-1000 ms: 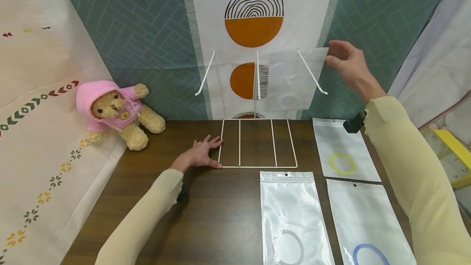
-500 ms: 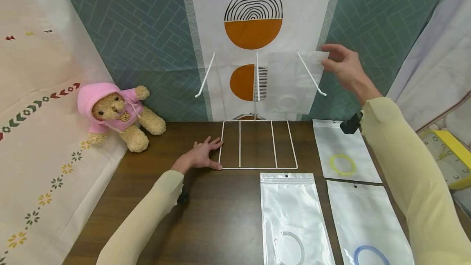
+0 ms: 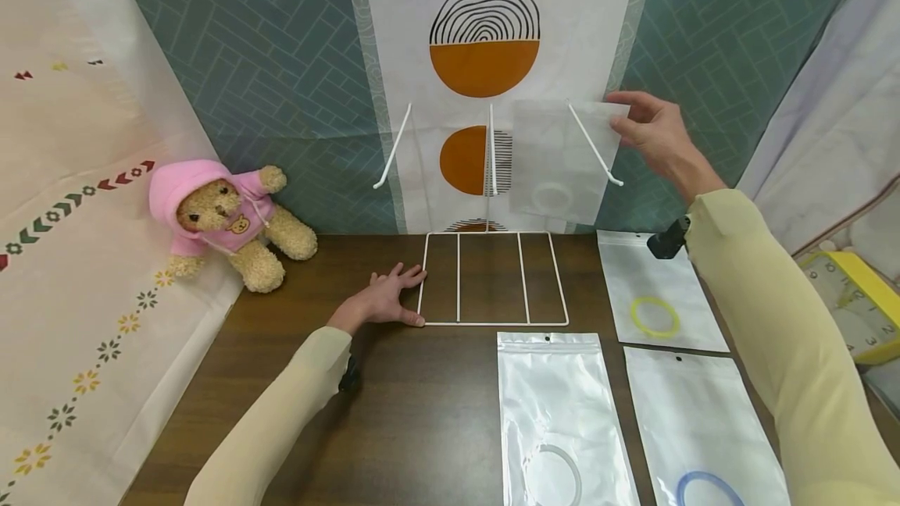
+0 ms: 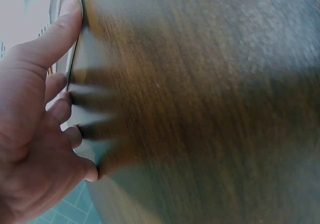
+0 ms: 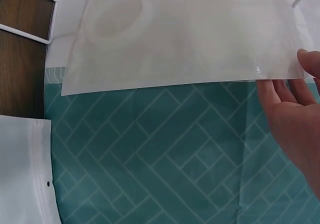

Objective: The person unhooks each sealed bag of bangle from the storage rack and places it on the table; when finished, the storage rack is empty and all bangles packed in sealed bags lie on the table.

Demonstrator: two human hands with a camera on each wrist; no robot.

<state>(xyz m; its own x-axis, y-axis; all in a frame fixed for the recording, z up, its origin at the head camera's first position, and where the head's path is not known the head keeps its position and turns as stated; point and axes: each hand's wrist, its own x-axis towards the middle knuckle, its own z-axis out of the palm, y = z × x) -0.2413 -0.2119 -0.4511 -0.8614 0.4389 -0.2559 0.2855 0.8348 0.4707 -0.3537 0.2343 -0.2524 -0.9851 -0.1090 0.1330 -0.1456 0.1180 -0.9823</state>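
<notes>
In the head view a white wire rack (image 3: 458, 279) stands on the table, with several angled hooks at its upper part. My left hand (image 3: 383, 297) rests at the left side of its base, fingers spread, thumb and fingertips touching the wire. My right hand (image 3: 654, 131) pinches the upper right corner of a translucent zip pouch (image 3: 555, 162) with a pale ring inside. This pouch hangs at the right hook (image 3: 594, 143), whose rod shows in front of it. Whether the hook passes through a hole is too faint to tell. The right wrist view shows the thumb over the pouch (image 5: 200, 44), fingers behind.
Silvery pouches lie on the table: one with a yellow ring (image 3: 654, 287), one with a blue ring (image 3: 703, 412), one with a pale ring (image 3: 555, 389). A teddy bear (image 3: 232, 225) in pink sits at the left. A yellow clock (image 3: 854, 303) is at far right.
My right hand has come slightly left and down, and the pouch's upper right corner has lowered with it. My left hand stays on the rack; the head view has tilted a little.
</notes>
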